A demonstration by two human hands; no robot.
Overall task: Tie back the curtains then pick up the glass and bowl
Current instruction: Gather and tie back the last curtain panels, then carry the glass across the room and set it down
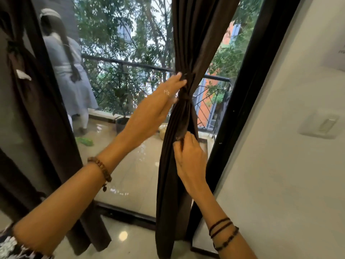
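A dark brown curtain [188,43] hangs at the right side of the balcony door, gathered at a knot [185,94] about halfway down. My left hand [155,109] rests against the knot, its fingers curled on the gathered fabric. Lower down, my right hand [188,156] pinches a fold of the same curtain below the knot. A second dark curtain [20,75] at the far left is bound with a tie [12,46]. No glass or bowl is in view.
The black door frame [248,90] stands right of the curtain, with a white wall [280,165] and a switch plate [321,126] beyond. Outside, a person in grey [69,71] stands on the wet balcony beside a potted plant [122,120] and a railing [130,64].
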